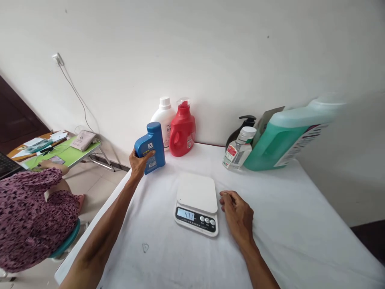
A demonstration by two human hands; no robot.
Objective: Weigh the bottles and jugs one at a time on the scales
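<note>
My left hand (138, 162) grips a blue plastic bottle (151, 147) by its side, upright at the left part of the white table (279, 224). A white digital kitchen scale (197, 203) sits in the middle with nothing on its platform; its display is lit. My right hand (236, 212) rests on the cloth just right of the scale, fingers curled, holding nothing.
Against the wall stand a white bottle (164, 117) and a red detergent bottle (182, 129). To the right are a black pump bottle (243, 125), a small clear bottle (238, 149) and a big green jug (290, 134). A seated person in a patterned top (31, 216) is at the left.
</note>
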